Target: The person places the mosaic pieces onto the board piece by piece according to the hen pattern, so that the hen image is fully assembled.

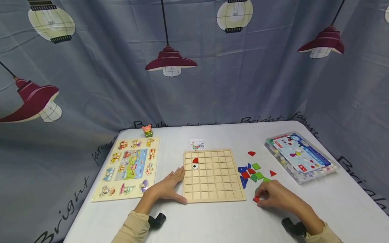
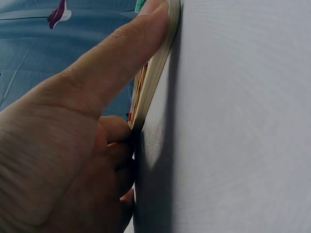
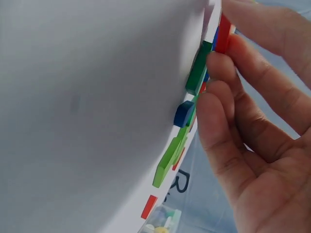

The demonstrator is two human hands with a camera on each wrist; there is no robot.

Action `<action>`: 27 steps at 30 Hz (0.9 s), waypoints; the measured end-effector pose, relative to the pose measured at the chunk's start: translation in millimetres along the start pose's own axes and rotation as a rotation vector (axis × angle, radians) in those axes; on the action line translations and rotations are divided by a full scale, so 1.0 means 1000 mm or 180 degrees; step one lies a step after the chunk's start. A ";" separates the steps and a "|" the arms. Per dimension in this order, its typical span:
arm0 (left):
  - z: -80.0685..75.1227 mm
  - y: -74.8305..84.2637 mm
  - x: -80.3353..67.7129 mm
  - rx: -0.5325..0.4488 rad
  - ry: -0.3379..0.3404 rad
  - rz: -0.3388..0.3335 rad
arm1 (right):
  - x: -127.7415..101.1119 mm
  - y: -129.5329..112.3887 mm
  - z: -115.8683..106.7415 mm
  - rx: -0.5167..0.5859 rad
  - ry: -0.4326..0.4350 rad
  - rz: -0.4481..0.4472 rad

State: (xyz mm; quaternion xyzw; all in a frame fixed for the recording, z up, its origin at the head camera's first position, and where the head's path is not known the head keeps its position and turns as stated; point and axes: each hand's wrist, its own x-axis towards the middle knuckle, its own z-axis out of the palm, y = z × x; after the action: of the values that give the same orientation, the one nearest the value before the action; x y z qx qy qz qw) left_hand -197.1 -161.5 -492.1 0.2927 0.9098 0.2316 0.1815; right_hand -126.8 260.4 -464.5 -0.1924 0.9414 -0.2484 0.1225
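1. Your right hand pinches a red piece near the near-right corner of the grid board; picking up seems in hand.
2. Your left hand, fingers extended, touches the grid board's left edge.
3. Placing likely calls for careful squaring.

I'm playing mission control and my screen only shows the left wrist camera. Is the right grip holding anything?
Observer: Yes, the right grip pinches a red piece.
Operator: I can see a wooden edge. Is anything on that board?
Observer: The gridded wooden board holds a red quarter-circle piece and a white disc with a black dot.
Operator: What's just past the board's far edge?
Observer: A small card printed with a colourful picture on a grid.
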 end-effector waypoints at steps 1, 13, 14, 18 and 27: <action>0.000 0.000 0.000 0.0002 -0.0002 0.0003 | 0.001 0.000 0.000 0.0002 0.0021 -0.0049; -0.002 0.003 0.000 0.0052 -0.0027 0.0008 | 0.034 -0.020 -0.007 -0.0093 0.0247 -0.0386; -0.002 0.003 0.000 0.0044 -0.0027 0.0009 | 0.038 -0.023 -0.007 -0.0095 0.0245 -0.0402; -0.002 0.003 0.000 0.0060 -0.0027 0.0021 | 0.053 -0.033 -0.009 -0.0071 0.0266 -0.0521; -0.002 0.003 0.000 0.0038 -0.0028 0.0017 | 0.086 -0.055 -0.009 -0.0080 0.0300 -0.0833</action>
State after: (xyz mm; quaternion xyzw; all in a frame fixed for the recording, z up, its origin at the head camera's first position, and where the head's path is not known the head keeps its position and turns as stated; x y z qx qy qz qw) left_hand -196.7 -160.1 -488.5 0.2972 0.9096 0.2253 0.1832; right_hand -190.4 184.2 -440.2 -0.3032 0.9160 -0.2592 0.0423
